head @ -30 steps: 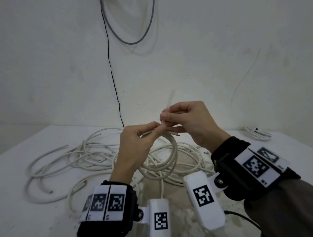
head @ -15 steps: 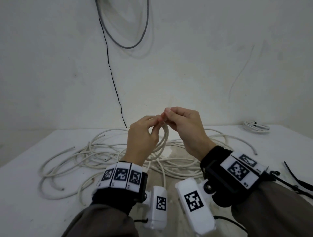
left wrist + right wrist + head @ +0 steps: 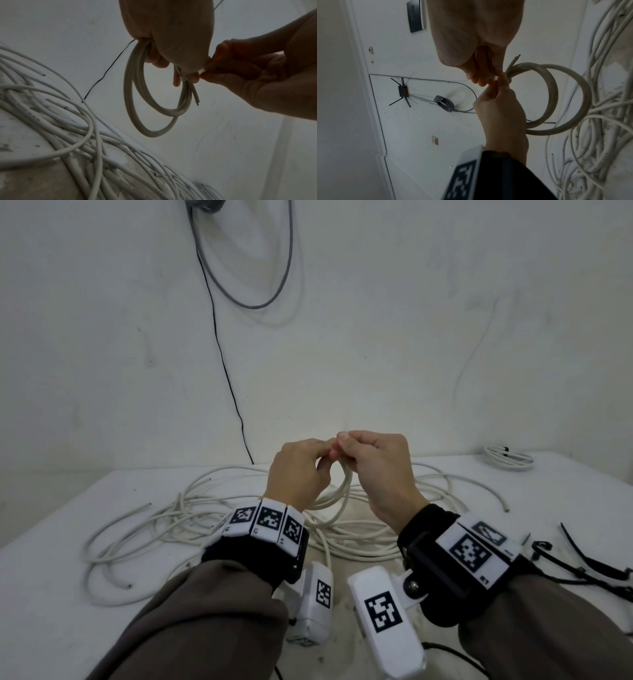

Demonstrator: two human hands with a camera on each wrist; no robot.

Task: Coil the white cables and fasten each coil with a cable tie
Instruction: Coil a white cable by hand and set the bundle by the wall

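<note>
Two hands bind a small white coil above the counter.

Left hand (image 3: 297, 470) grips the top of the coil (image 3: 147, 102), fingers curled round it; right hand (image 3: 378, 470) pinches the white cable tie (image 3: 192, 75) wrapped round the strands, fingertips touching. Compared with a second ago, both hands sit lower and the tie's upright tail no longer shows. Loose white cables (image 3: 164, 522) sprawl over the counter (image 3: 51, 594) middle; black ties (image 3: 589, 559) lie at its right edge. Only coded wrist markers show, no readable writing.

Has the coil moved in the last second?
Yes. The coil has gone up and away from the person: in the head view its bottom loop now hangs nearer the table's back edge.
</note>
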